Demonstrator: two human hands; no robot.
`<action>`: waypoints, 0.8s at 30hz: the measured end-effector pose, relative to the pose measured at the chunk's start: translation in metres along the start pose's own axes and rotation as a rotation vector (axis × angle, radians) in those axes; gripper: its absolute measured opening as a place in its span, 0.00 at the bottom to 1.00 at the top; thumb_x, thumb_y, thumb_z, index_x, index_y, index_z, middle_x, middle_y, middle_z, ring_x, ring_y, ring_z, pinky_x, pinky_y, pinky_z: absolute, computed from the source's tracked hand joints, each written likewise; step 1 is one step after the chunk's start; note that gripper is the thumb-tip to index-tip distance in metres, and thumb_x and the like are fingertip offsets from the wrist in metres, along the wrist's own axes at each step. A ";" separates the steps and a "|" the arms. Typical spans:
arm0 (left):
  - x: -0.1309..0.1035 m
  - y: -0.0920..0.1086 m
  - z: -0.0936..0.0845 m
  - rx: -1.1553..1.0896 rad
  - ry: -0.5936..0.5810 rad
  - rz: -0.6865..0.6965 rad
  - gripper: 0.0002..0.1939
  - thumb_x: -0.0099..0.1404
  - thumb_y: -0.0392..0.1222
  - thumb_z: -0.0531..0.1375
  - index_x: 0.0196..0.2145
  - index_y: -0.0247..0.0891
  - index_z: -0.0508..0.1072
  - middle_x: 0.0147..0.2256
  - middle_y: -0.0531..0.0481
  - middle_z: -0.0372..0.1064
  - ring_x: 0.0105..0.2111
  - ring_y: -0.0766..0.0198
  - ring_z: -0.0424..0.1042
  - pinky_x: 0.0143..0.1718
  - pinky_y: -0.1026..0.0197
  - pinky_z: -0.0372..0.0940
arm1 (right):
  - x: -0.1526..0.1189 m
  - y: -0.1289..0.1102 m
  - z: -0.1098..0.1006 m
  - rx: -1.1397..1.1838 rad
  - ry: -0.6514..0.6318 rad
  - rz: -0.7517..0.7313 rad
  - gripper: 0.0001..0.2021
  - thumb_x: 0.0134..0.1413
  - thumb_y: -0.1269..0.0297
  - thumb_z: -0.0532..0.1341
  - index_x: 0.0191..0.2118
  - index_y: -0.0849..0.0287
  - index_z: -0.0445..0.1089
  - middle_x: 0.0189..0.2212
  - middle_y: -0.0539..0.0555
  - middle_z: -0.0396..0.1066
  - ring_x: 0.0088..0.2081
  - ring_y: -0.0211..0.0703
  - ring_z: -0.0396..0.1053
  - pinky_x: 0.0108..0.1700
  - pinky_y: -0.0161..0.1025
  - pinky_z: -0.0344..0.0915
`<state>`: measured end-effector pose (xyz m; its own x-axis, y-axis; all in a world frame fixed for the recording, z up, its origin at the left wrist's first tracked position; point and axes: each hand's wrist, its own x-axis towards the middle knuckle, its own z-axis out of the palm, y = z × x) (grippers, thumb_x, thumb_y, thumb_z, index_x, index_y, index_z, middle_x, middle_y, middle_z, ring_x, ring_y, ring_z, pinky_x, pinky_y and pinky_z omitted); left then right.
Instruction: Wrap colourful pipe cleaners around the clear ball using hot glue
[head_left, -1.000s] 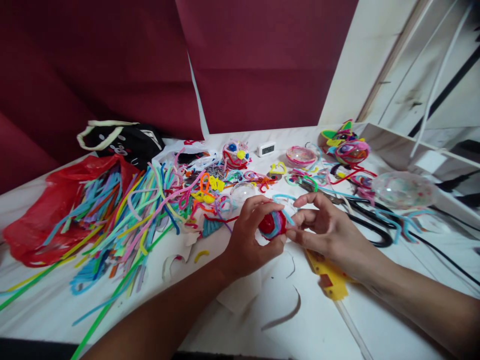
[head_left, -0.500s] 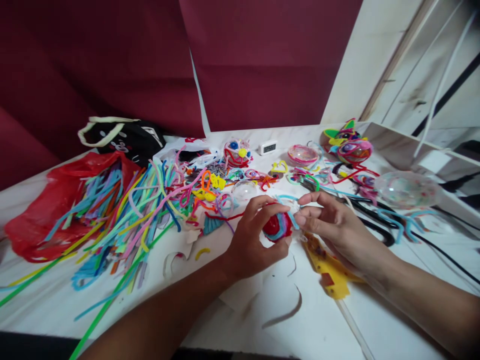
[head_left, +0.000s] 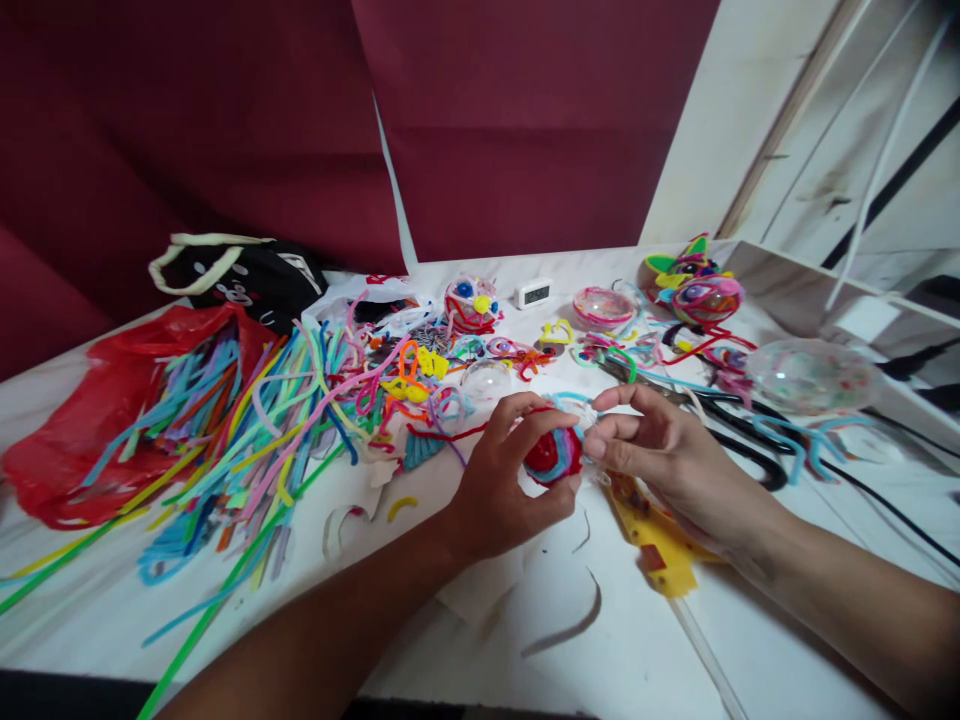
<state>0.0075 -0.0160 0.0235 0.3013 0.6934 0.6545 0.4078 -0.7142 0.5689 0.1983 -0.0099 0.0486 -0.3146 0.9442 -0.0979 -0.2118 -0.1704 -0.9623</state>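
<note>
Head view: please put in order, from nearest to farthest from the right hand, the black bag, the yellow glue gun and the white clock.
1. Yellow glue gun: partly hidden by the right hand.
2. White clock: farther back, left of that hand.
3. Black bag: back left.

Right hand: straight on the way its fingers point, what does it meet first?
Probably the round piece wound in red and light-blue fuzzy strips, held in the left hand just ahead of the right hand. Depth is unclear; they may be touching.
</note>
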 end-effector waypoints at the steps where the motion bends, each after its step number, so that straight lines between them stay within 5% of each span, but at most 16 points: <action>1: 0.000 0.000 0.000 -0.001 -0.001 -0.002 0.24 0.57 0.36 0.63 0.52 0.44 0.67 0.51 0.43 0.62 0.53 0.53 0.68 0.56 0.48 0.66 | 0.000 0.000 0.000 0.002 0.004 -0.001 0.28 0.40 0.64 0.77 0.45 0.52 0.62 0.26 0.44 0.75 0.19 0.31 0.60 0.19 0.29 0.51; 12: 0.001 0.001 0.000 0.004 -0.002 -0.007 0.23 0.58 0.36 0.62 0.51 0.44 0.67 0.50 0.43 0.63 0.52 0.53 0.68 0.55 0.49 0.66 | 0.000 0.002 0.005 0.073 0.009 0.004 0.29 0.37 0.66 0.78 0.43 0.53 0.63 0.25 0.44 0.76 0.25 0.35 0.69 0.28 0.30 0.64; 24: -0.001 0.000 0.002 -0.003 -0.004 -0.019 0.24 0.57 0.35 0.62 0.52 0.44 0.67 0.50 0.43 0.62 0.53 0.53 0.68 0.53 0.49 0.67 | -0.002 0.008 0.005 0.023 0.066 0.003 0.33 0.36 0.59 0.78 0.46 0.50 0.59 0.26 0.45 0.76 0.25 0.41 0.72 0.27 0.34 0.64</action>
<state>0.0088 -0.0166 0.0213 0.2974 0.7072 0.6414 0.4108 -0.7012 0.5827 0.1926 -0.0144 0.0421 -0.2536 0.9601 -0.1176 -0.2322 -0.1784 -0.9562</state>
